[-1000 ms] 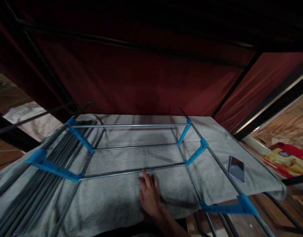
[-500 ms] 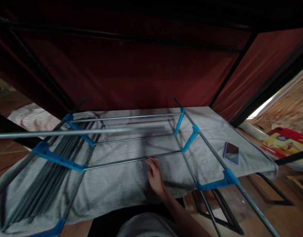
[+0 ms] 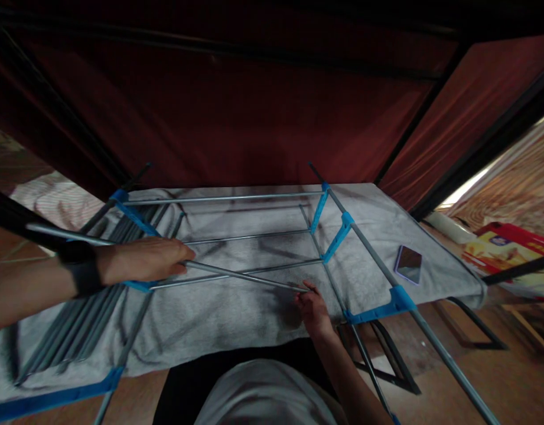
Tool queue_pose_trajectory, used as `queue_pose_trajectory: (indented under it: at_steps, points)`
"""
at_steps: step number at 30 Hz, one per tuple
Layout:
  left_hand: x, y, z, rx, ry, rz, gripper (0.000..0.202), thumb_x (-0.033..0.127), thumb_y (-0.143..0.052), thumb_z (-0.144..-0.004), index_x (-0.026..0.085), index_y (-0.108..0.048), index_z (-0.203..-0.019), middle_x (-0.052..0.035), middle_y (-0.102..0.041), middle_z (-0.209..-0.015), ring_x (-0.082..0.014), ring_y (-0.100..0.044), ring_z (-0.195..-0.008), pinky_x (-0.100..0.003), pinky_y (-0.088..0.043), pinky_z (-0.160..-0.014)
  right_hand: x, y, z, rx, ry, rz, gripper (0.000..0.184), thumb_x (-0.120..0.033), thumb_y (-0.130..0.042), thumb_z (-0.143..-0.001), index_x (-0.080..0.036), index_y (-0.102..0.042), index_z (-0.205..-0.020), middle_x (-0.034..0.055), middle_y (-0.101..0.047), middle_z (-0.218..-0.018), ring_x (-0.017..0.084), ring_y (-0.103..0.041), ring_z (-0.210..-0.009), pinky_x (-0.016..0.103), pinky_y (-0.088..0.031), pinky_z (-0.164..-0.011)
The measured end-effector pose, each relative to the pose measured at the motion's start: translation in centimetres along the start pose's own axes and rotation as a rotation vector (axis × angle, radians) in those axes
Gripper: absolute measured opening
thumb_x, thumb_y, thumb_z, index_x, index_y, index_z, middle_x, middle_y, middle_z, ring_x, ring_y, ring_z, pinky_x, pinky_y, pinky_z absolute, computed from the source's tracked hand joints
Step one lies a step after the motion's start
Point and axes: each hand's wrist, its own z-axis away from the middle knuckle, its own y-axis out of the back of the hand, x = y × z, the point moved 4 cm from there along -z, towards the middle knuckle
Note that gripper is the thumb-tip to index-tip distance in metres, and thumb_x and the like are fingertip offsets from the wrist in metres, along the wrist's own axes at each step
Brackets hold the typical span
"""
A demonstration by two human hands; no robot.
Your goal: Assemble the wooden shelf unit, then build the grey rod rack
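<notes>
A loose grey metal tube (image 3: 245, 275) slants across the frame, its right end lower and nearer to me. My left hand (image 3: 159, 258), with a dark watch on the wrist, is closed around the tube's middle part. At the tube's right end, the fingers of my right hand (image 3: 313, 310) pinch it. Below and behind stands a partly built rack of grey tubes with blue plastic connectors (image 3: 338, 236). Crossbars (image 3: 254, 237) span between its two sides. My left forearm and hand hide part of the left connectors.
Several grey tubes (image 3: 88, 319) lie bundled at the left on a grey cloth (image 3: 201, 330). A phone (image 3: 409, 264) rests on the cloth at the right. Beyond it are a red and yellow package (image 3: 511, 248) and black metal legs. A dark red fabric panel (image 3: 236, 118) closes off the back.
My left hand has come into view holding the tube, which has swung from nearly level to slanting down rightward. My right hand has moved right and taken its end.
</notes>
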Motion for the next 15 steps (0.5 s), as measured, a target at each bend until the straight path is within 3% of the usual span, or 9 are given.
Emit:
queue_pose_trajectory:
  at_steps: [1, 3, 5, 8, 11, 13, 15]
  points:
    - [1.8, -0.7, -0.5, -0.129, -0.082, 0.003, 0.015, 0.02, -0.059, -0.087, 0.018, -0.071, -0.096, 0.0007, -0.072, -0.09, -0.0122, -0.066, -0.083, -0.019, -0.044, -0.076, -0.6, 0.5, -0.1, 0.019, 0.002, -0.035, 0.047, -0.007, -0.064, -0.052, -0.022, -0.058, -0.097, -0.0041, -0.071, -0.077, 0.009, -0.063, -0.062, 0.02, -0.054, -0.061]
    - [4.9, -1.5, -1.4, -0.282, -0.152, -0.036, 0.022, 0.016, -0.053, -0.087, 0.017, -0.072, -0.099, -0.0075, -0.073, -0.099, -0.0184, -0.067, -0.09, -0.024, -0.046, -0.078, -1.7, 1.4, -0.6, 0.052, 0.009, -0.108, 0.041, -0.007, -0.063, -0.055, -0.023, -0.058, -0.092, -0.007, -0.069, -0.073, 0.007, -0.062, -0.06, 0.017, -0.054, -0.061]
    - [7.5, -2.2, -2.3, -0.323, -0.209, -0.045, 0.026, 0.013, -0.052, -0.085, 0.016, -0.072, -0.101, -0.0111, -0.074, -0.102, -0.0217, -0.068, -0.091, -0.027, -0.048, -0.077, -2.6, 2.0, -1.1, 0.074, 0.009, -0.168, 0.031, -0.01, -0.065, -0.06, -0.022, -0.058, -0.088, -0.0083, -0.066, -0.067, 0.006, -0.063, -0.061, 0.017, -0.056, -0.063]
    - [10.5, -4.3, -3.7, -0.326, -0.277, -0.044, 0.03, 0.006, -0.05, -0.081, 0.015, -0.074, -0.097, -0.0116, -0.075, -0.097, -0.0218, -0.069, -0.087, -0.027, -0.05, -0.075, -3.4, 2.7, -1.9, 0.126, -0.008, -0.191, 0.021, -0.017, -0.066, -0.068, -0.022, -0.06, -0.087, -0.0064, -0.068, -0.072, 0.007, -0.066, -0.065, 0.018, -0.057, -0.066]
    - [12.4, -7.7, -5.2, -0.356, -0.253, -0.062, 0.021, 0.005, -0.059, -0.073, 0.015, -0.075, -0.083, -0.0135, -0.075, -0.088, -0.0249, -0.069, -0.083, -0.03, -0.052, -0.073, -3.6, 3.4, -2.5, 0.181, -0.013, -0.13, 0.017, -0.018, -0.067, -0.072, -0.022, -0.062, -0.088, -0.0058, -0.07, -0.076, 0.006, -0.066, -0.063, 0.016, -0.057, -0.064]
    - [13.4, -9.8, -6.2, -0.306, -0.234, 0.014, 0.016, 0.006, -0.065, -0.067, 0.016, -0.074, -0.076, -0.0129, -0.074, -0.079, -0.0263, -0.07, -0.078, -0.033, -0.054, -0.072, -3.5, 3.8, -2.9, 0.167, 0.004, -0.061, 0.015, -0.018, -0.068, -0.072, -0.022, -0.063, -0.086, -0.0056, -0.07, -0.076, 0.006, -0.066, -0.063, 0.017, -0.057, -0.066]
    - [14.0, -11.1, -7.2, -0.177, -0.228, 0.163, 0.013, 0.007, -0.07, -0.062, 0.017, -0.073, -0.071, -0.0109, -0.072, -0.069, -0.0261, -0.069, -0.072, -0.034, -0.054, -0.072, -3.3, 4.4, -3.3, 0.116, 0.027, 0.029, 0.013, -0.021, -0.068, -0.072, -0.023, -0.063, -0.084, -0.0042, -0.071, -0.078, 0.009, -0.068, -0.068, 0.021, -0.059, -0.071]
